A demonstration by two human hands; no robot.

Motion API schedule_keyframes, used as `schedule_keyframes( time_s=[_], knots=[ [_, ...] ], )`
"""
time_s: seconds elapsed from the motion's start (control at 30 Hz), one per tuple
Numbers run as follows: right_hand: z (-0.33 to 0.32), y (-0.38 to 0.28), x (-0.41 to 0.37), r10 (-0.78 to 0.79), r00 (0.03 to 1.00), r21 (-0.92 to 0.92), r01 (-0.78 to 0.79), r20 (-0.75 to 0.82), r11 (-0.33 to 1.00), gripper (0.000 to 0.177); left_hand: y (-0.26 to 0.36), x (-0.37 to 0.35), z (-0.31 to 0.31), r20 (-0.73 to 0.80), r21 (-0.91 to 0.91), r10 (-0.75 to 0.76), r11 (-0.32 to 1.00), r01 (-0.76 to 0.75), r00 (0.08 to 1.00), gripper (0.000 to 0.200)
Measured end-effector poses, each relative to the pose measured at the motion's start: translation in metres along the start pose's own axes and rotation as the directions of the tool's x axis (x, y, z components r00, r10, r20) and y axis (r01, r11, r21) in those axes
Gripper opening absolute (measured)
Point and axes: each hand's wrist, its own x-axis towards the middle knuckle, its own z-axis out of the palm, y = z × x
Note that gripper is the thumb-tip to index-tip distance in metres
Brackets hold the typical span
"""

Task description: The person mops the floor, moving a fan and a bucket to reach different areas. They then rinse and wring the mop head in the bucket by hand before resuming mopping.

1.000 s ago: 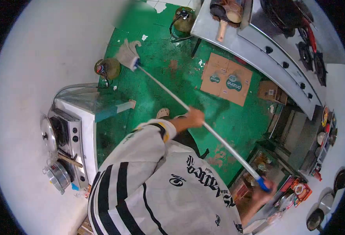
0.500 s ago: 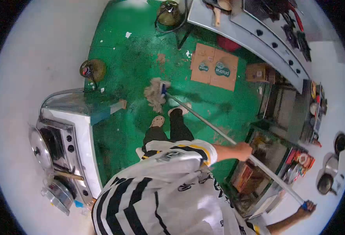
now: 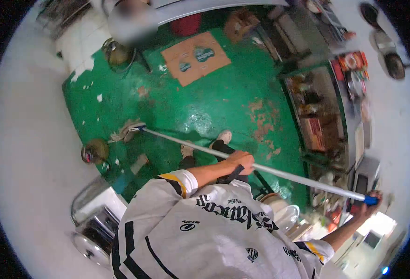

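Observation:
A mop handle runs slantwise across the view in front of my body. My left hand is wrapped round its middle. At the handle's blue end, on the right, my right hand is closed round the tip. The mop head, with grey strands, lies on the green floor at the left, close to a round gas cylinder. My two light shoes stand on the floor just beyond the handle.
Flattened cardboard lies on the floor ahead. Another gas cylinder stands beside a partly blurred person. A glass-fronted cabinet lines the right side. A stove is at the lower left.
The view has turned to the right. The mop head has moved left across the floor, nearer the round cylinder. Both hands still hold the handle. A blurred person now shows at the top.

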Motion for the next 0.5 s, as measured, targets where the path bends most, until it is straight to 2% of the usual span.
schedule_keyframes(
  time_s=[0.1,0.13,0.17,0.2,0.23,0.27,0.3,0.33,0.37,0.4,0.47,0.5],
  knots=[
    [0.01,-0.054,-0.052,-0.147,0.986,0.236,0.125,0.077,0.964,0.015,0.053,0.043,-0.003,0.255,-0.171,0.26,0.96,-0.221,0.931,0.029],
    [0.002,-0.064,-0.063,-0.219,0.972,0.321,0.181,0.088,0.93,0.017,0.062,0.062,0.005,0.294,-0.182,0.287,0.953,-0.241,0.912,0.03],
    [0.017,-0.061,-0.078,-0.301,0.954,0.343,0.284,-0.005,0.895,0.02,0.07,0.081,0.016,0.333,-0.196,0.312,0.946,-0.258,0.89,0.031],
    [0.025,-0.064,-0.088,-0.257,0.946,0.235,0.3,-0.198,0.925,0.017,0.077,0.106,0.03,0.371,-0.211,0.333,0.939,-0.27,0.867,0.032],
    [-0.005,-0.068,-0.092,-0.282,0.95,0.185,0.304,-0.133,0.935,0.016,0.076,0.135,0.05,0.426,-0.185,0.342,0.939,-0.289,0.838,0.033],
    [-0.021,-0.068,-0.097,-0.299,0.952,0.136,0.305,-0.061,0.943,0.016,0.079,0.156,0.067,0.414,-0.174,0.365,0.931,-0.321,0.834,0.034],
    [-0.032,-0.073,-0.105,-0.321,0.922,0.008,0.331,-0.217,0.944,0.018,0.083,0.178,0.083,0.401,-0.164,0.388,0.922,-0.351,0.83,0.034],
    [-0.045,-0.073,-0.112,-0.305,0.935,0.061,0.32,-0.179,0.945,0.021,0.09,0.195,0.099,0.385,-0.154,0.408,0.913,-0.379,0.828,0.034],
    [-0.048,-0.071,-0.116,-0.356,0.842,-0.061,0.363,-0.405,0.93,0.023,0.096,0.213,0.111,0.322,-0.16,0.428,0.904,-0.397,0.844,0.039],
    [-0.053,-0.068,-0.118,-0.404,0.691,-0.186,0.371,-0.599,0.91,0.025,0.105,0.232,0.128,0.278,-0.123,0.379,0.925,-0.358,0.883,0.04],
    [-0.065,-0.059,-0.112,-0.413,0.592,-0.232,0.359,-0.692,0.904,0.027,0.12,0.263,0.163,0.195,-0.065,0.278,0.961,-0.27,0.941,0.042],
    [-0.075,-0.059,-0.114,-0.416,0.535,-0.263,0.341,-0.735,0.903,0.027,0.126,0.275,0.177,0.172,-0.055,0.303,0.953,-0.298,0.937,0.043]
  ],
)
